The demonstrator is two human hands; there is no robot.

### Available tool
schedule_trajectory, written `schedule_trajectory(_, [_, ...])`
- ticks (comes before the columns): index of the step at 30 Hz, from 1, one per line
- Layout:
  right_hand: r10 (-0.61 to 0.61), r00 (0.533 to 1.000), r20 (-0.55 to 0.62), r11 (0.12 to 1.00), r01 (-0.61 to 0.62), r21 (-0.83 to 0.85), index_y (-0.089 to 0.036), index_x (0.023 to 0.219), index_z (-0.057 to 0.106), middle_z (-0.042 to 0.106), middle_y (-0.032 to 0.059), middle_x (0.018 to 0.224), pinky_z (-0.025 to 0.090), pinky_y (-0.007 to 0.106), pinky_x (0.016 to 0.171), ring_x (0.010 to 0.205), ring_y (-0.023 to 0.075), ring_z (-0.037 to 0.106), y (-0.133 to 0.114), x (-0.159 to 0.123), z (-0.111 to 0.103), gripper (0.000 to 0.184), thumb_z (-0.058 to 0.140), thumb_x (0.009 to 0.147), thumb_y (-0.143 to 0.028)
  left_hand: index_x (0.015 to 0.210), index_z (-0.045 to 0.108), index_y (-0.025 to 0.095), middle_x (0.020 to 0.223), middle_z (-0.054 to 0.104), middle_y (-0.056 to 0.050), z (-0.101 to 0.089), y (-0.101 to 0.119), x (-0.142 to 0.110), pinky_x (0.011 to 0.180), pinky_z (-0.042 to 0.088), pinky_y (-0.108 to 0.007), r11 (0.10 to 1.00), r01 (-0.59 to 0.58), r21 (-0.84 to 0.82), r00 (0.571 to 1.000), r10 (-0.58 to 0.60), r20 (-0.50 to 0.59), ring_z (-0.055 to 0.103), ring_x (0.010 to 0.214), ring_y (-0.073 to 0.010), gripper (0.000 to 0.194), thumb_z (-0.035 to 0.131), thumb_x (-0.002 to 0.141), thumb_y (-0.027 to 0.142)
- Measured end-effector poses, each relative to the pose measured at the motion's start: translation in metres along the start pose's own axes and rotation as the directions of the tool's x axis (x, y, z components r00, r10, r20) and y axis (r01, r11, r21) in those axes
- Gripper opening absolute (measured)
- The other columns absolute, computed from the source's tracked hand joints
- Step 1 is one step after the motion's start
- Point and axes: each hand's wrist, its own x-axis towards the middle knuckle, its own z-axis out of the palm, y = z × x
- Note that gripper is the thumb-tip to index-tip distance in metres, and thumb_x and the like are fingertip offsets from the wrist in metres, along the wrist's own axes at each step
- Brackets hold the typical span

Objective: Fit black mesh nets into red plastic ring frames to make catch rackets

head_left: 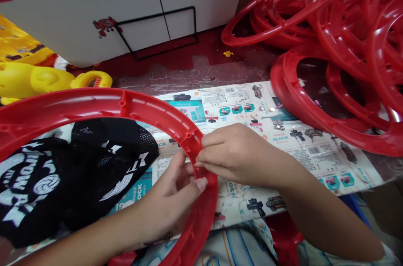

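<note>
A large red plastic ring (141, 108), its ribbed hollow side facing up, spans the left and middle of the view. My left hand (179, 192) is closed round its near right part, with the thumb on the channel. Opposite it, my right hand (234, 155) pinches at the channel, fingertips pressed together against the ring; anything between them is hidden. Black mesh fabric (103, 152) with white printed lettering shows inside the ring's opening. From this angle I cannot tell whether it is attached to the ring.
More red rings (292, 98) are heaped at the right. Yellow plastic toy parts (47, 81) lie at the left. A large white and red carton (132, 18) stands behind. Printed cardboard (239, 115) covers part of the dark red tabletop (176, 62), where a small yellow scrap (228, 53) lies.
</note>
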Motion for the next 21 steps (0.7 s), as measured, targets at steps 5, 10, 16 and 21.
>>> schedule_trajectory(5, [-0.015, 0.999, 0.038, 1.000, 0.015, -0.010, -0.014, 0.074, 0.067, 0.062, -0.0005, 0.074, 0.032, 0.023, 0.056, 0.064, 0.0096, 0.049, 0.002, 0.003, 0.004, 0.021, 0.052, 0.090, -0.015, 0.114, 0.040, 0.023, 0.102, 0.059, -0.003, -0.002, -0.006, 0.010, 0.079, 0.049, -0.027, 0.964, -0.170, 0.203, 0.973, 0.197, -0.118, 0.058, 0.090, -0.0151, 0.030, 0.054, 0.088, 0.021])
schedule_trajectory(10, [-0.059, 0.996, -0.071, 0.974, 0.042, -0.222, -0.015, 0.066, 0.061, 0.056, -0.0006, 0.066, 0.025, 0.027, 0.055, 0.062, 0.0113, 0.044, 0.006, 0.000, 0.002, 0.028, 0.050, 0.092, -0.019, 0.107, 0.040, 0.022, 0.090, 0.053, 0.000, -0.016, -0.008, 0.009, 0.069, 0.045, -0.028, 0.894, -0.096, 0.437, 0.993, 0.115, -0.016, 0.052, 0.079, -0.0149, 0.026, 0.054, 0.085, 0.019])
schedule_trajectory(16, [-0.133, 0.980, -0.147, 0.959, 0.090, -0.270, -0.014, 0.074, 0.062, 0.054, 0.0009, 0.075, 0.034, 0.027, 0.066, 0.072, 0.0130, 0.043, -0.006, 0.000, -0.003, 0.028, 0.042, 0.093, -0.010, 0.116, 0.035, 0.023, 0.092, 0.051, 0.000, -0.013, 0.002, 0.002, 0.065, 0.045, -0.027, 0.877, -0.124, 0.465, 0.992, 0.106, 0.064, 0.051, 0.077, -0.0140, 0.036, 0.051, 0.083, 0.019])
schedule_trajectory(21, [-0.089, 0.991, -0.105, 0.975, 0.065, -0.215, -0.013, 0.078, 0.062, 0.055, 0.0018, 0.081, 0.037, 0.026, 0.070, 0.077, 0.0135, 0.044, -0.011, 0.001, -0.001, 0.027, 0.041, 0.093, -0.009, 0.114, 0.037, 0.022, 0.091, 0.049, 0.001, -0.010, 0.002, 0.000, 0.066, 0.044, -0.025, 0.862, -0.159, 0.481, 0.986, 0.113, 0.125, 0.051, 0.079, -0.0128, 0.033, 0.050, 0.084, 0.017])
